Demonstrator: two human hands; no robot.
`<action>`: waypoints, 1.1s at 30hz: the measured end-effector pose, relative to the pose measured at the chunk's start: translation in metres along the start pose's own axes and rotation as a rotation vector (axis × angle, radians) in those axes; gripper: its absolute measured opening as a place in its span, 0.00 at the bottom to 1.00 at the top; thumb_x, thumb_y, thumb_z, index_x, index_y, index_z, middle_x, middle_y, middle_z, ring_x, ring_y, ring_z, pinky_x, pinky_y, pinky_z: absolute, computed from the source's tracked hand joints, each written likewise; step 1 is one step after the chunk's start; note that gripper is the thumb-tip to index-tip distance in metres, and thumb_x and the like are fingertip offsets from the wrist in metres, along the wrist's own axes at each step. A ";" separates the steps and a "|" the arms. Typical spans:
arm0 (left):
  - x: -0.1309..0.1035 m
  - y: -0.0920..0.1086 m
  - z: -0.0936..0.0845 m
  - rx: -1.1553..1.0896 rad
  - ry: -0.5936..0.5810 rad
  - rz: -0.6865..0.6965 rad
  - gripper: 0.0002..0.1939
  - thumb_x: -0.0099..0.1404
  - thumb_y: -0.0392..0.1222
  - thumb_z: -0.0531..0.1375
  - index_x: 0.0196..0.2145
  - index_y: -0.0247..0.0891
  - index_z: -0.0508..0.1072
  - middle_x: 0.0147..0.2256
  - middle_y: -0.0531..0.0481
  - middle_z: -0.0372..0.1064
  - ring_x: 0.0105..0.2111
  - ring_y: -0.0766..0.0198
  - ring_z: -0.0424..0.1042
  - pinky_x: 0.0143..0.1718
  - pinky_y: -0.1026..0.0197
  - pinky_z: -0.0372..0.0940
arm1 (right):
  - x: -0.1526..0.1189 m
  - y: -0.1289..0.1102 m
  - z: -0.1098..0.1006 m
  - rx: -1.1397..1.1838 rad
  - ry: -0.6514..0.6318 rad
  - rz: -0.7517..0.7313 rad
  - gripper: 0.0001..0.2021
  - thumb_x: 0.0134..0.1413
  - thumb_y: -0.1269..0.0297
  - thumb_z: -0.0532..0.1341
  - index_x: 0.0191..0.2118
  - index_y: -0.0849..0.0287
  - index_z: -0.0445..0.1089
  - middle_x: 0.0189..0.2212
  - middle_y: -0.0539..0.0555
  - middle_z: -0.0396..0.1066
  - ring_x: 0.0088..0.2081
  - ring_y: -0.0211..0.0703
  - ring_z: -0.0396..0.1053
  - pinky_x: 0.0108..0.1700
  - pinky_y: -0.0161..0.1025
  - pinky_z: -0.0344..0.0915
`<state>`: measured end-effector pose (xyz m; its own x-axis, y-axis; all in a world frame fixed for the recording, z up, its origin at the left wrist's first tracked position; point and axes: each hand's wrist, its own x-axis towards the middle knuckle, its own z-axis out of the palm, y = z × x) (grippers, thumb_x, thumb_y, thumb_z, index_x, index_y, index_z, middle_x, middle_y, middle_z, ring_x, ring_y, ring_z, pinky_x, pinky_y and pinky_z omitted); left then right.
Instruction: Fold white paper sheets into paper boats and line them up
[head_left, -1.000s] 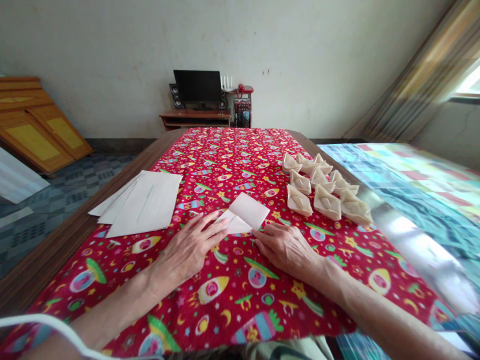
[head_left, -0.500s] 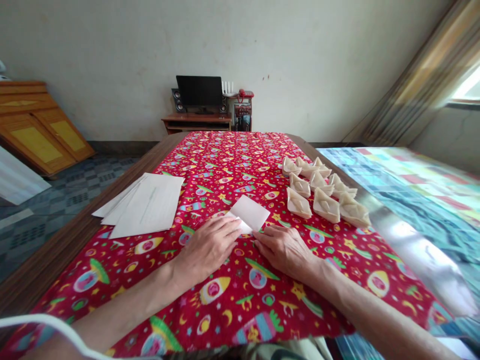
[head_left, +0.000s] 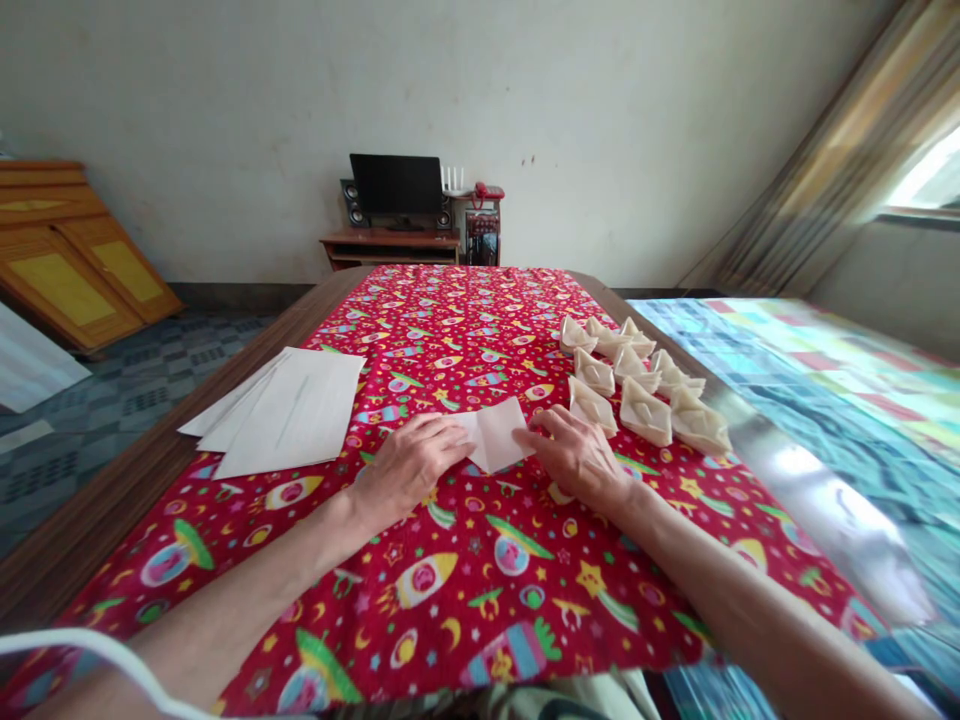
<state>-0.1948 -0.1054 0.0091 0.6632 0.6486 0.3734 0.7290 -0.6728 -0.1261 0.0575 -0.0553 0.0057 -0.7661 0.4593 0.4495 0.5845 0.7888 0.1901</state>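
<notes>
Between my two hands is a small white paper [head_left: 496, 436] with a crease down its middle, over the red patterned cloth [head_left: 450, 640]. My left hand [head_left: 412, 462] has its fingers closed on the paper's left end. At the right end, my right hand [head_left: 576, 455] pinches the edge between thumb and fingers. Several folded paper boat-like shapes [head_left: 645, 410] stand in rows on the right side of the cloth. To the left lies a fanned stack of white sheets [head_left: 300, 410].
The cloth covers a brown wooden table [head_left: 97, 500]. Beyond its far end are a monitor [head_left: 397, 185] and a red telephone [head_left: 484, 190]. A bed with a colourful cover [head_left: 825, 400] is on the right. A white cable [head_left: 112, 645] crosses the lower left.
The paper has turned and now shows an upright middle crease. My right hand has moved up onto its right edge, and my left hand has shifted slightly up and left.
</notes>
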 end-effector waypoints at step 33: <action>-0.022 0.020 0.000 -0.238 -0.007 -0.078 0.22 0.63 0.25 0.47 0.52 0.33 0.67 0.50 0.45 0.67 0.50 0.61 0.63 0.53 0.57 0.64 | 0.017 -0.041 0.007 0.548 -0.126 0.557 0.10 0.52 0.59 0.62 0.24 0.57 0.71 0.19 0.46 0.68 0.21 0.33 0.61 0.26 0.31 0.50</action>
<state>-0.1950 -0.1327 -0.0014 0.6083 0.7035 0.3674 0.7181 -0.6850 0.1229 0.0187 -0.0768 -0.0004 -0.4428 0.8629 0.2438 0.7012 0.5027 -0.5055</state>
